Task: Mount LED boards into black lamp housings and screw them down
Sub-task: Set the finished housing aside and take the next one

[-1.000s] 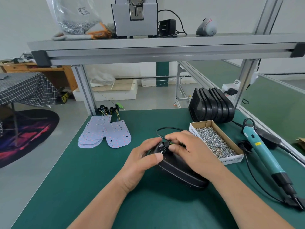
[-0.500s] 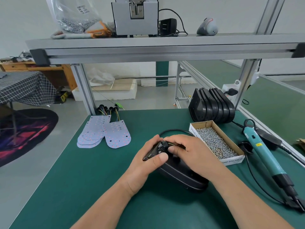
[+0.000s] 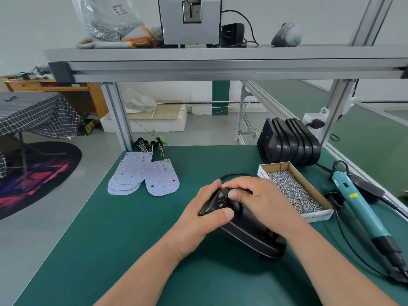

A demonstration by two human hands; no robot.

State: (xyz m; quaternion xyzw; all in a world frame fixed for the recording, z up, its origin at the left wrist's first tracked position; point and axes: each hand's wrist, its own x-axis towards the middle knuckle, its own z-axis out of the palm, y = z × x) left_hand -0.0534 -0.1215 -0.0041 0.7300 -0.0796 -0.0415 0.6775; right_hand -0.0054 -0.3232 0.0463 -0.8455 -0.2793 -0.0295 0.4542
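Observation:
A black lamp housing [image 3: 249, 235] lies back-up on the green mat [image 3: 132, 228], its far end lifted a little. My left hand [image 3: 198, 219] grips that far end, thumb across the top. My right hand [image 3: 258, 202] rests over the housing and pinches a small black part at its far end, where a black cable [image 3: 234, 174] loops out. A pile of white LED boards [image 3: 143, 176] with coloured wires lies to the far left. More black housings [image 3: 289, 143] stand stacked at the back right. What sits inside the held housing is hidden.
An open cardboard box of screws [image 3: 293, 191] sits right of my hands. A teal electric screwdriver [image 3: 357, 206] with its cord lies along the right edge. An aluminium frame shelf [image 3: 220, 60] spans overhead, with posts at the mat's back corners.
Both hands stayed on the housing; its far end has been raised slightly and my left thumb has slid further over it. The cable loop shifted a little.

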